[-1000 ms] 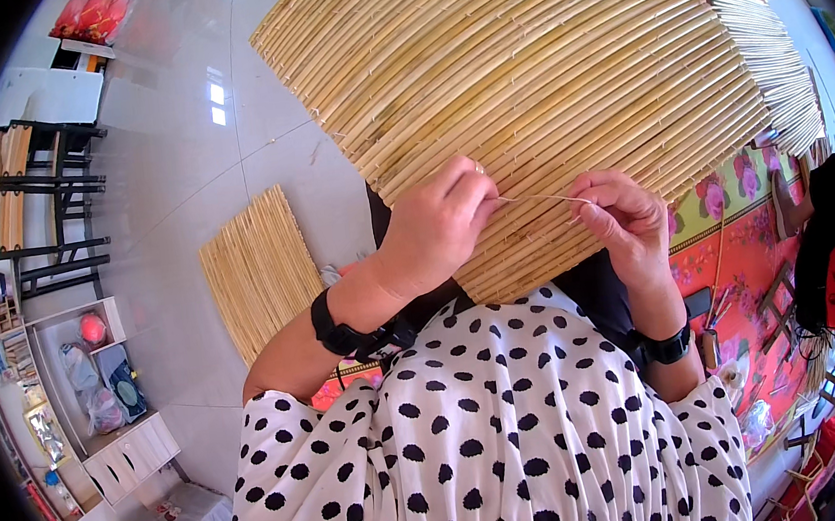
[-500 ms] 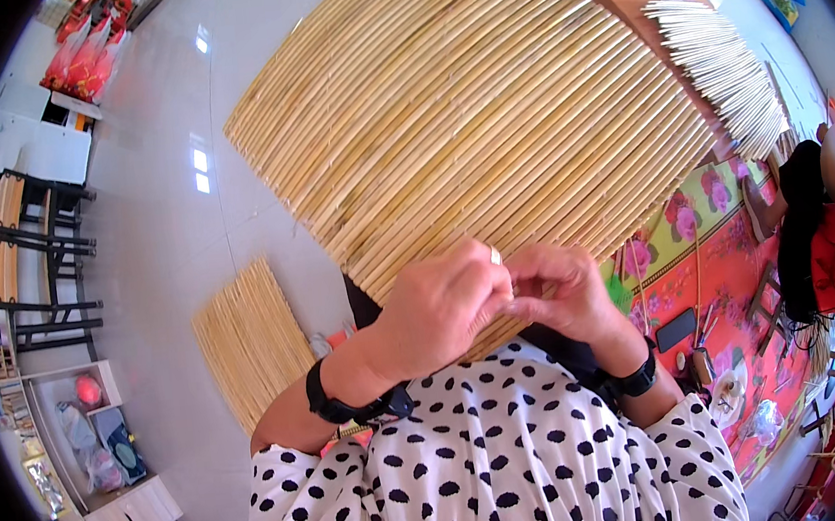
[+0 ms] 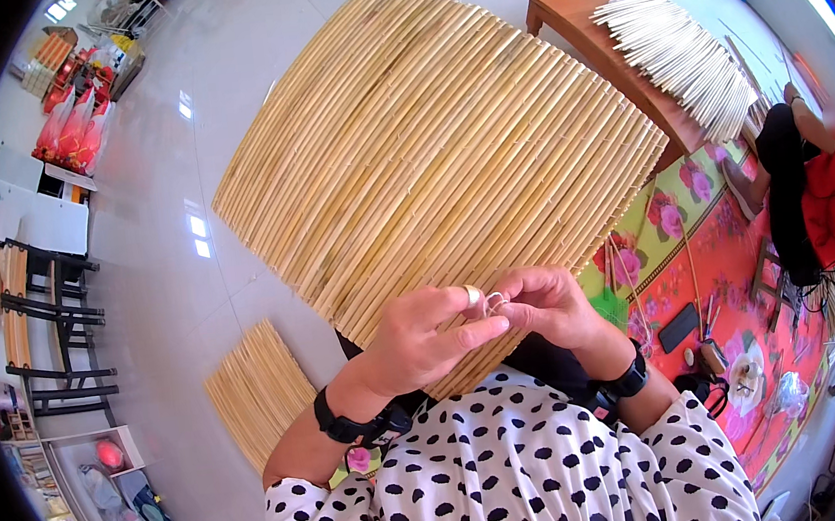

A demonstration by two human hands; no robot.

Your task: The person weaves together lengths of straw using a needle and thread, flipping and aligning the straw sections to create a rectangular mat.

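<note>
A large mat of pale reed stalks point(image 3: 437, 148), bound side by side with thread, slopes away from my lap. Over its near edge my two hands work close together on a thin white string point(image 3: 493, 302), which makes a small loop between the fingertips. My left hand point(image 3: 426, 332), with a ring on one finger, has its thumb and forefinger closed at the string. Thumb and fingers of my right hand point(image 3: 547, 306) pinch the string from the other side. Where the string meets the mat is hidden by my fingers.
A smaller reed mat point(image 3: 260, 391) lies at the left. Beyond the large mat's right side, a brown wooden table point(image 3: 570, 17) carries a bundle of pale sticks point(image 3: 680, 59). A floral mat point(image 3: 684, 265) holds a phone point(image 3: 678, 328). Another person point(image 3: 823, 191) sits at the right.
My fingers have drawn slightly apart, and the white string loop now shows between them. The whole view has shifted, with the large mat appearing lower and more of the table visible.
</note>
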